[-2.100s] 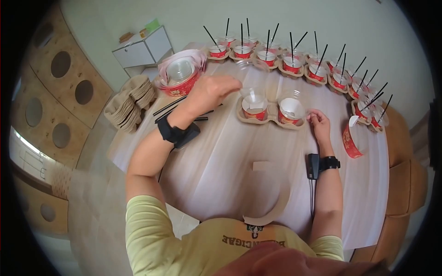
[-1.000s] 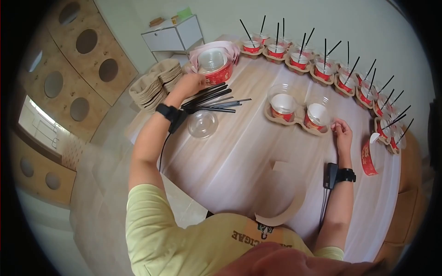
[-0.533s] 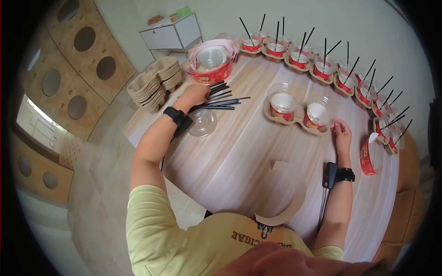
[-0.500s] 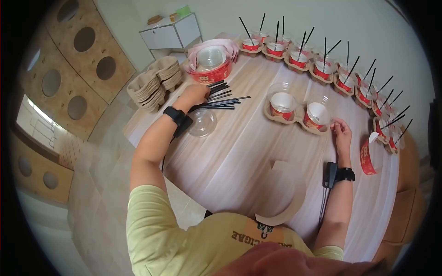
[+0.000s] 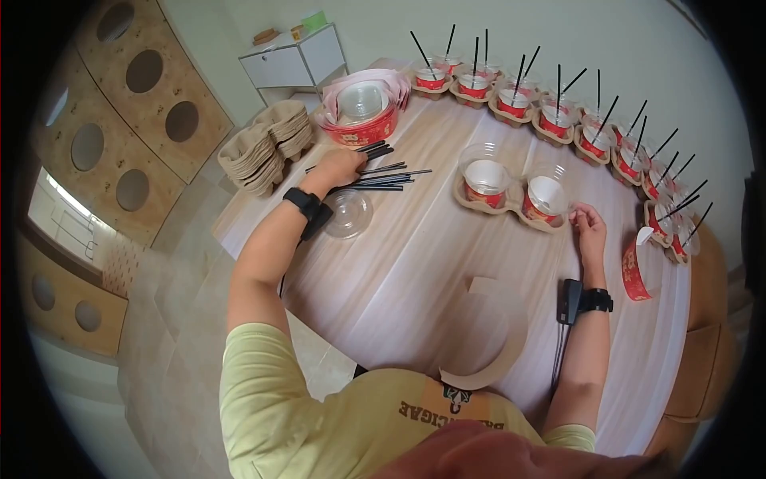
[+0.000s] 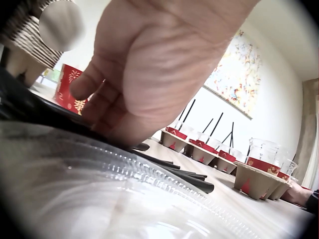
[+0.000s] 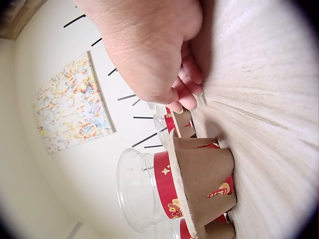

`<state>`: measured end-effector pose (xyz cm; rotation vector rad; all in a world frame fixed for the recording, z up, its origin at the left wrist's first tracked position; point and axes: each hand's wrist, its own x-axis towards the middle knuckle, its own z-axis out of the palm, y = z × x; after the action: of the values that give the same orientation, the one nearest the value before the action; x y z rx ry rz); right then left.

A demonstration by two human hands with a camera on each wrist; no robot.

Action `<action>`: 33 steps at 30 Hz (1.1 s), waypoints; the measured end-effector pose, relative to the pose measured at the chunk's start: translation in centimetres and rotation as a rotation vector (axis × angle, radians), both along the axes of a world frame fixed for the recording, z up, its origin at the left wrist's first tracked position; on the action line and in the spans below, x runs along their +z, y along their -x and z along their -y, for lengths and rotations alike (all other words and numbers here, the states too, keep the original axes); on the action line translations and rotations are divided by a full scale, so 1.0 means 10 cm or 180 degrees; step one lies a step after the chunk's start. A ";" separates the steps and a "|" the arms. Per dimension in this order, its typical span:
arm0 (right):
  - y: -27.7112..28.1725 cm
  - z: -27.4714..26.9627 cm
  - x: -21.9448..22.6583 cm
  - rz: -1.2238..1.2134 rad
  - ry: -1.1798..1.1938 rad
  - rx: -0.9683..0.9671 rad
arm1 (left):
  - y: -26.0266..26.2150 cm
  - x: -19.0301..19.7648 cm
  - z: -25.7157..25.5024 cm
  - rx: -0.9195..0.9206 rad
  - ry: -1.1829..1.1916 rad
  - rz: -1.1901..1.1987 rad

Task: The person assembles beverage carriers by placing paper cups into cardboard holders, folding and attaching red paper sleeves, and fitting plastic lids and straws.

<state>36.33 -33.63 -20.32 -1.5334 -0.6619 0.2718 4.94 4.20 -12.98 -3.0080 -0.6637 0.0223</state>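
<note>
My left hand (image 5: pixel 338 166) reaches down into a loose bunch of black straws (image 5: pixel 399 180) at the table's left. In the left wrist view its thumb and fingers come together on the straws; the fingertips are hidden. A round clear plastic lid (image 5: pixel 349 214) lies beside that wrist, large in the left wrist foreground. My right hand (image 5: pixel 589 227) rests at the right end of a cardboard cup carrier (image 5: pixel 517 204), its fingers loosely curled and holding nothing. Two clear plastic cups (image 7: pixel 135 189) with red sleeves (image 7: pixel 167 184) stand in this carrier.
Along the far and right edges stand several carriers of strawed cups (image 5: pixel 515 104). Stacked carriers (image 5: pixel 251 156) and a red paper bowl (image 5: pixel 365 134) with clear lids are at the left. A red paper strip (image 5: pixel 633 275) lies right; a curved cardboard strip (image 5: pixel 511 335) lies near me.
My left hand has gone from near the two cups to the left, beside the red bowl, then down onto the straws. My right hand stays by the carrier.
</note>
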 end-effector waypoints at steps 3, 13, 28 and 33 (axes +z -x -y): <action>-0.01 -0.01 -0.01 -0.0056 -0.0018 0.0028 | 0.06 0.07 0.05 -0.0146 0.0078 0.0371; -0.03 0.00 -0.03 -0.0021 0.0006 0.0021 | 0.71 0.21 0.73 0.0104 0.0442 0.0274; -0.05 0.00 -0.05 0.0019 -0.0017 0.0059 | 0.75 0.11 0.80 0.0648 0.0956 0.0309; -0.04 0.00 -0.04 0.0041 -0.0019 0.0037 | 0.78 0.15 0.85 0.0274 0.0864 0.0770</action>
<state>36.73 -33.61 -20.77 -1.5272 -0.6813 0.2686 -2.85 -4.31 -11.50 -3.2713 -0.8776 -0.2739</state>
